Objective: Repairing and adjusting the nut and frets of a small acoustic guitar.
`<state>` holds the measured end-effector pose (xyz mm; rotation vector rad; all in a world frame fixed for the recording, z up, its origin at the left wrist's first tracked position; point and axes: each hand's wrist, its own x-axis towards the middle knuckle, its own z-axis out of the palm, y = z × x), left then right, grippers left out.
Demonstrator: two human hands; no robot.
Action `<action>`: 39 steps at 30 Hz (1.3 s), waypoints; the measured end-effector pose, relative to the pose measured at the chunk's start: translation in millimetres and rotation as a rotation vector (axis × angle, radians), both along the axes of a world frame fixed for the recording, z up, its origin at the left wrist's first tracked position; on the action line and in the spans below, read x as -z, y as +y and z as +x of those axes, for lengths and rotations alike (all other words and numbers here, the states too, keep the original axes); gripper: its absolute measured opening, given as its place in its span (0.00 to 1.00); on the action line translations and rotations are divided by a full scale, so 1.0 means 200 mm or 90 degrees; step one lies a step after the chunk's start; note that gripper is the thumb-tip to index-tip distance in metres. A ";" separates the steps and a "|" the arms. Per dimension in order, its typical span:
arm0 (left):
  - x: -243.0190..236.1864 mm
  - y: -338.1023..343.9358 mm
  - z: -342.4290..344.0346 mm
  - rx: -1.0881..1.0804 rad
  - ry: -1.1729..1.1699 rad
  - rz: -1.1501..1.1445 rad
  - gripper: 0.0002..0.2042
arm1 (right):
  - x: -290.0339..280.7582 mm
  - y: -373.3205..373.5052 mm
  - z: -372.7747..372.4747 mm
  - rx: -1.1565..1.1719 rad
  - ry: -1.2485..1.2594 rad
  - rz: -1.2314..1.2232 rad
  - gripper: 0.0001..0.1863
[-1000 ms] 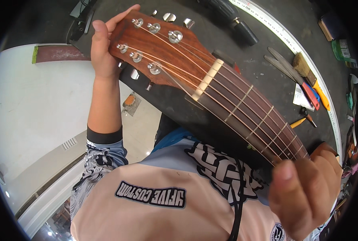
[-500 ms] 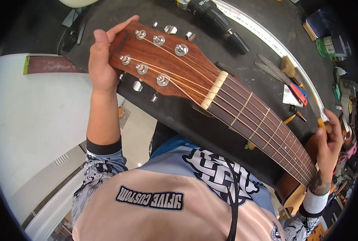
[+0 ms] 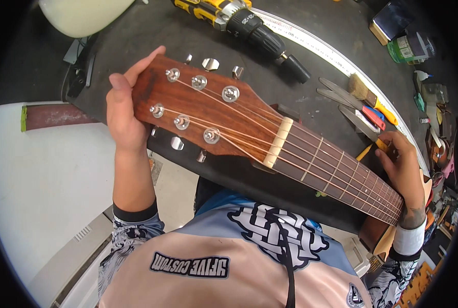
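My left hand (image 3: 123,110) grips the tip of a wooden guitar headstock (image 3: 198,110) with six silver tuners. The fretboard (image 3: 337,172) runs strung toward the lower right, where part of the guitar's body shows. My right hand (image 3: 398,156) holds a grey flat metal tool (image 3: 357,123), like a file, by its yellow handle, just above the fretboard's far part. Beside it lie a similar tool with a red handle (image 3: 376,118) and a brush (image 3: 361,88) with a yellow handle.
A black workbench (image 3: 316,36) bears a yellow-and-black cordless drill (image 3: 244,25), a long white ruler (image 3: 311,41), a dark phone-like rectangle (image 3: 390,20), a green container (image 3: 404,50) and assorted clutter along the right. A white board (image 3: 39,179) fills the left; a pale rounded object (image 3: 80,13) sits at the top left.
My right hand has moved up from low near the fretboard to the tools and now holds a yellow-handled metal tool, carried leftward. The headstock and my left hand appear lower in view.
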<state>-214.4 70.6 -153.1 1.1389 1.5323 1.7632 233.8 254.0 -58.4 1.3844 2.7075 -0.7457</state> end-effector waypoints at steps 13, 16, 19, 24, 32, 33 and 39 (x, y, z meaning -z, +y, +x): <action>-0.03 0.01 0.05 -0.200 0.345 0.124 0.26 | -0.26 -0.28 -0.04 0.018 0.076 0.311 0.09; -0.18 -0.06 0.16 -0.121 0.464 0.205 0.15 | -0.31 -0.54 -0.21 -0.099 0.086 0.393 0.14; -0.40 -0.09 0.28 0.086 0.765 0.214 0.16 | -0.23 -0.71 -0.34 -0.229 0.122 0.451 0.21; -0.48 -0.04 0.42 0.165 0.905 0.240 0.15 | -0.05 -0.75 -0.47 -0.273 0.121 0.652 0.19; -0.56 -0.05 0.47 0.216 1.045 0.283 0.11 | 0.02 -0.76 -0.49 -0.287 0.084 0.804 0.17; -0.56 -0.05 0.48 0.214 1.048 0.286 0.11 | 0.02 -0.76 -0.49 -0.288 0.068 0.818 0.17; -0.62 -0.03 0.52 0.256 1.059 0.207 0.07 | 0.00 -0.82 -0.52 -0.259 -0.023 0.855 0.15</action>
